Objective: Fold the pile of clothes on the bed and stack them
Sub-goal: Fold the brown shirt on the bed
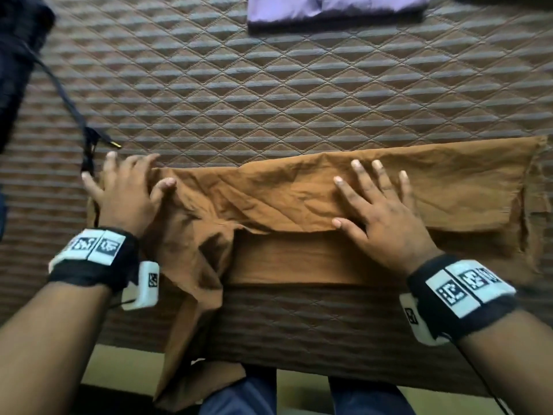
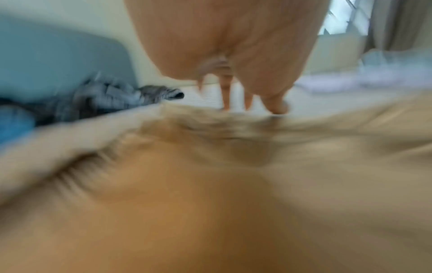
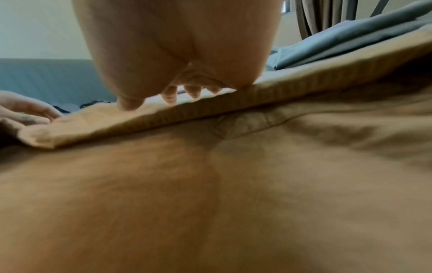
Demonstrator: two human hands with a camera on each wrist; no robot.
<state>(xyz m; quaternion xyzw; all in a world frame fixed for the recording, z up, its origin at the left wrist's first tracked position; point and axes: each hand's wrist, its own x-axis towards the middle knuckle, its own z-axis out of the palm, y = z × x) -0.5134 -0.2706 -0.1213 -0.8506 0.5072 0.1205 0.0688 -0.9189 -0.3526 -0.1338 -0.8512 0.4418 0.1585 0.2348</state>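
Note:
A brown garment (image 1: 284, 193) lies lengthwise across the quilted bed (image 1: 269, 85) near its front edge, with its upper layer folded over. My left hand (image 1: 125, 187) rests on its left end with the fingers spread. My right hand (image 1: 377, 205) presses flat on the folded layer near the middle. Part of the garment (image 1: 191, 339) hangs over the bed's front edge. The left wrist view is blurred and shows my left hand (image 2: 233, 55) over the brown cloth (image 2: 210, 184). In the right wrist view my right hand (image 3: 177, 55) touches the folded edge (image 3: 210, 110).
A folded purple garment (image 1: 335, 10) lies at the far edge of the bed. Dark clothes (image 1: 21, 40) with a loose drawstring (image 1: 68, 97) sit at the far left. Grey-blue folded cloth (image 3: 350, 40) lies to the right. My legs (image 1: 239, 396) stand against the bed's front.

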